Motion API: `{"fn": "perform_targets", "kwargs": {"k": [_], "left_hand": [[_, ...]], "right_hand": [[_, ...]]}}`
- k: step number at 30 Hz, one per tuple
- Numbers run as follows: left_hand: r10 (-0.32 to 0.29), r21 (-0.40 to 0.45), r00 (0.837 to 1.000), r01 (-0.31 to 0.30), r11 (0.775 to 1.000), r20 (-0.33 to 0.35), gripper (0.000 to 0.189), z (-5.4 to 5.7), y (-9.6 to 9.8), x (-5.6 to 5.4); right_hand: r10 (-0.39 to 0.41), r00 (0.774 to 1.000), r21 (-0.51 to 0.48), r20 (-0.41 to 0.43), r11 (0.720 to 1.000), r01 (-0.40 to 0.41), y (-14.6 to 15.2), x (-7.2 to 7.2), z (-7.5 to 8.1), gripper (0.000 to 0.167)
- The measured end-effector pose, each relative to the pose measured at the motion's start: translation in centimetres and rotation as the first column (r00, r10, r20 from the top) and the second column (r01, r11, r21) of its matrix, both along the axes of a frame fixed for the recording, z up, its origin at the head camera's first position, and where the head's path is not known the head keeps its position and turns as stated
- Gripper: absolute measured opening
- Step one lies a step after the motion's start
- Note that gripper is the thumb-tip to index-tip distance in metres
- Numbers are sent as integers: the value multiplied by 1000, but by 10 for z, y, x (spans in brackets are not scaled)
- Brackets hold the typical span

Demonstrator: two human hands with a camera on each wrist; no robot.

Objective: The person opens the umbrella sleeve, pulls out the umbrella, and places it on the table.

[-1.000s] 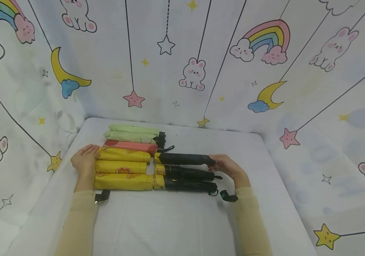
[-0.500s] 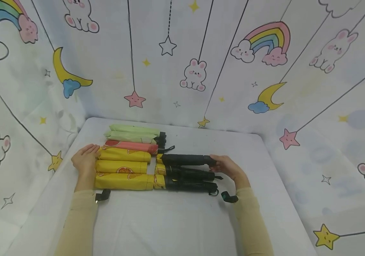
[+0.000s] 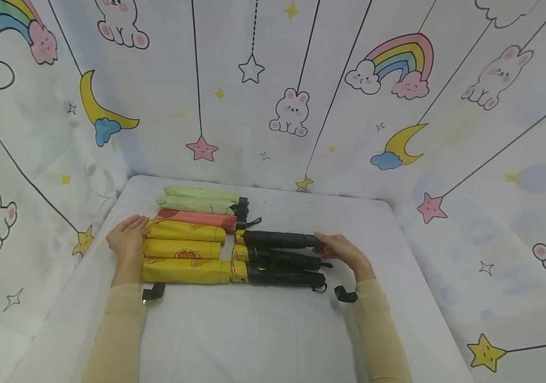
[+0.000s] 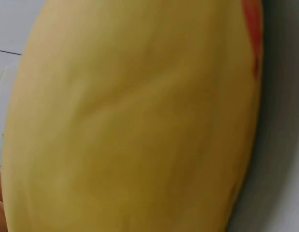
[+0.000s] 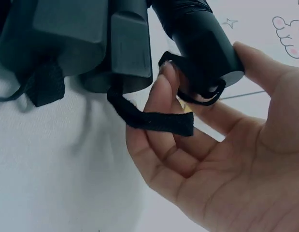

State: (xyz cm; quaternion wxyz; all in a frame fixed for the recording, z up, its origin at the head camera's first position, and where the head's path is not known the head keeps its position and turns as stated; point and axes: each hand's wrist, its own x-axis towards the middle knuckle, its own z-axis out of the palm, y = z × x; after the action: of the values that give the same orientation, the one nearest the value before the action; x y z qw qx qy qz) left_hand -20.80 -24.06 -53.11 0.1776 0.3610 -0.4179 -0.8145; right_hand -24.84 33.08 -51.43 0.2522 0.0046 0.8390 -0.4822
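My left hand (image 3: 127, 239) lies with fairly straight fingers against the left ends of the yellow orange-print folded umbrellas (image 3: 188, 232). One yellow umbrella (image 4: 130, 116) fills most of the left wrist view. To their right lies a column of black folded umbrellas with yellow ends. My right hand (image 3: 345, 249) holds the handle end of the farthest black umbrella (image 3: 278, 239). In the right wrist view, the thumb presses one side of that umbrella's handle (image 5: 207, 50) while the other fingers curl beneath, near its strap. Two neighbouring black handles (image 5: 131, 53) hang their straps beside my fingers.
Behind the yellow row lie a red umbrella (image 3: 196, 218) and two light green umbrellas (image 3: 201, 192), with black handles pointing right. Everything rests on a white-covered table (image 3: 249, 335). A patterned cloth backdrop (image 3: 158, 106) rises behind and at both sides.
The farthest black umbrella has shifted very slightly right and toward me with my right hand. My left hand and the yellow umbrellas stay put.
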Motion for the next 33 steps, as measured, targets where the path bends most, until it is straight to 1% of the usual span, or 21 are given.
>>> {"fn": "perform_targets", "kwargs": {"k": [3,10,13,17,21,24,29,30,33], "left_hand": [[-5,-9,1000,5,1000,-2,54,0,0,1],[-7,-4,1000,6,1000,-12,50,1,-1,1],[-17,-12,1000,17,1000,-5,52,0,-1,1],[-37,-33,999,37,999,10,55,-2,-2,0],[-53,-51,998,55,997,40,57,-2,-1,1],[-55,-59,997,59,997,55,58,-1,-1,2],[-41,-66,998,44,997,56,49,4,-1,3],[-38,-64,998,41,997,52,46,6,-1,3],[-30,-59,999,32,998,36,37,9,-1,2]], "right_hand": [[11,1000,43,-9,999,-10,2,-1,-3,72],[21,999,74,-38,997,-18,4,-1,-10,63],[39,997,126,-59,992,-31,4,-1,-11,59],[77,993,215,-88,975,-56,3,0,-10,53],[81,990,279,-116,959,-46,2,2,-4,48],[48,989,329,-139,944,0,1,3,2,44],[46,974,403,-223,914,49,-3,1,17,45],[52,970,401,-239,915,50,-4,-1,19,46],[52,962,347,-267,937,46,-8,-6,24,47]]}}
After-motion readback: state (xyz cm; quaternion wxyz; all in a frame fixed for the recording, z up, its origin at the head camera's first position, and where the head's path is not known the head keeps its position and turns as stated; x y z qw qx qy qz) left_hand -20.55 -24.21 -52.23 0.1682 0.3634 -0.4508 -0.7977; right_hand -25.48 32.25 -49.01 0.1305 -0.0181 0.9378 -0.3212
